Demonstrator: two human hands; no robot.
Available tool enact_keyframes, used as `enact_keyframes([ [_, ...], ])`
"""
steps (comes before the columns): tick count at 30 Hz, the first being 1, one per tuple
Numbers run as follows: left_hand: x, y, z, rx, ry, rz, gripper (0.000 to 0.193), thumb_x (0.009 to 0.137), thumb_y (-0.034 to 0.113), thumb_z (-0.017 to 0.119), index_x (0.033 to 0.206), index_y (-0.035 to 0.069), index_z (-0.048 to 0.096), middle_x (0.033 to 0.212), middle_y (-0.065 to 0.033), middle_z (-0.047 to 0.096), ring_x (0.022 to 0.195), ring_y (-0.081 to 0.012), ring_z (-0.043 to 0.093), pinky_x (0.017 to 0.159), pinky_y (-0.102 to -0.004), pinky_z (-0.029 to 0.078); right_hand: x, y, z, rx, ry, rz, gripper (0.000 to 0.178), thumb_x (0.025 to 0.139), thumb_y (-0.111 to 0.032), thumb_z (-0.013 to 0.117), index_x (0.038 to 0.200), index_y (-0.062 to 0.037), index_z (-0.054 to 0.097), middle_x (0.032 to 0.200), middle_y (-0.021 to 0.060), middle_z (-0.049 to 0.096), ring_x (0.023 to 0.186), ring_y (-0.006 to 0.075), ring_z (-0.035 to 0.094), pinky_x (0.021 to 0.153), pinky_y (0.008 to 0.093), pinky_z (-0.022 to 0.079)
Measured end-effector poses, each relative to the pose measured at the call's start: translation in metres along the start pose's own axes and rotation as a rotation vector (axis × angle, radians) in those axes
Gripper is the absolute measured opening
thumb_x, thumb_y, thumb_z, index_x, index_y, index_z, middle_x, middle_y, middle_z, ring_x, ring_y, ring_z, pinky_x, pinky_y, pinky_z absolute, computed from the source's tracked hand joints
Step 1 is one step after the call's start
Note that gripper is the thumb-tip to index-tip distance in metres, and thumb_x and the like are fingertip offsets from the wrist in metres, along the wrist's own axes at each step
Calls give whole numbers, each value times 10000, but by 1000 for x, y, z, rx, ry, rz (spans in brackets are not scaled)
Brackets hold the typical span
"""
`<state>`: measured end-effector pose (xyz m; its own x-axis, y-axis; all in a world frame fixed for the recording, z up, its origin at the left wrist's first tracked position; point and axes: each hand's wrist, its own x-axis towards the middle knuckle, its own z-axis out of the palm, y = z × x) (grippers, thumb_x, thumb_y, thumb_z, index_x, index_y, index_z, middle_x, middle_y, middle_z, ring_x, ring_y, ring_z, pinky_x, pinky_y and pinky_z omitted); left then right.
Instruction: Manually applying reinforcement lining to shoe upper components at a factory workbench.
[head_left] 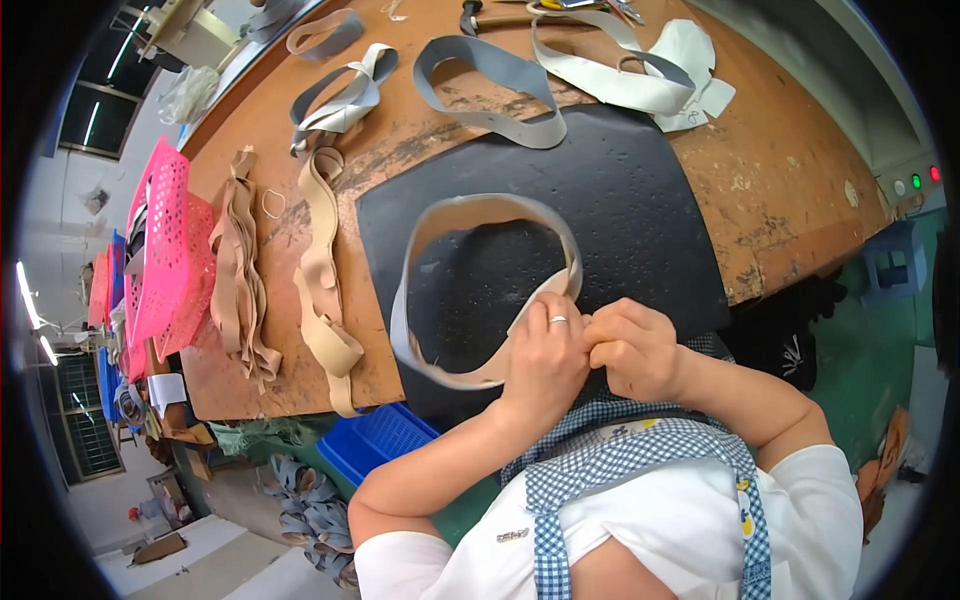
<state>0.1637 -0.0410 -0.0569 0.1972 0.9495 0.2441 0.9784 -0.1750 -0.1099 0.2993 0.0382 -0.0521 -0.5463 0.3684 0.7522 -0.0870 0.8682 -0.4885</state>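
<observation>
A leather-like strip (403,310), tan on its inner face and grey outside, stands on edge in a wide loop on a black mat (640,210). My left hand (548,355), with a ring on one finger, pinches this strip at the loop's near right side. Close beside it, my right hand (632,345) is closed, its fingertips pressed together by the left fingers. Whatever the right fingertips grip is hidden behind them. Both hands are over the near edge of the mat.
Grey bands (490,90) and white pieces (690,75) lie along the far side of the wooden table (800,190). Tan strips (322,250) and a bundle of more strips (238,270) lie left of the mat, beside pink baskets (165,255). A blue crate (375,440) is below the near edge.
</observation>
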Motion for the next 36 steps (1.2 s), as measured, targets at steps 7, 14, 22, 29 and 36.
enact_keyframes([
  [7, -12, -9, -7, -397, 174, -309, 395, 763, -51, 631, 1153, -110, 621, 988, -218, 632, 873, -327, 654, 731, -356, 557, -1, 11, 16, 55, -275, 152, 248, 718, 80, 611, 954, 14, 573, 899, 144, 550, 800, 320, 604, 751, 372, 542],
  [14, -39, -32, -14, -719, 333, -707, 359, 901, -22, 615, 1248, -91, 552, 1102, -243, 589, 765, -335, 691, 612, -376, 571, 15, 11, 22, -9, -317, 454, 287, 800, 77, 614, 1083, 40, 588, 1054, 177, 551, 884, 335, 634, 746, 391, 552],
  [22, -53, -26, -46, -817, 298, -390, 422, 721, -193, 542, 1100, -45, 653, 1104, -202, 666, 971, -357, 673, 864, -386, 542, 24, 0, 28, -55, -429, 564, 366, 734, -96, 738, 1045, 9, 576, 1055, 135, 574, 961, 314, 601, 812, 399, 516],
  [29, -56, -11, -17, -504, 218, -484, 194, 824, -44, 684, 1006, -7, 628, 1007, -134, 653, 852, -307, 640, 725, -367, 536, 21, 5, 28, -23, -300, 579, 214, 789, 67, 650, 990, 13, 603, 960, 138, 619, 877, 298, 638, 756, 358, 525],
  [36, -54, -8, -10, -462, 216, -500, 242, 832, -21, 689, 1065, 10, 631, 1020, -117, 646, 852, -299, 641, 707, -373, 540, 20, 6, 28, 74, -273, 559, 165, 792, 62, 674, 943, 12, 627, 938, 139, 639, 846, 306, 635, 742, 358, 520],
])
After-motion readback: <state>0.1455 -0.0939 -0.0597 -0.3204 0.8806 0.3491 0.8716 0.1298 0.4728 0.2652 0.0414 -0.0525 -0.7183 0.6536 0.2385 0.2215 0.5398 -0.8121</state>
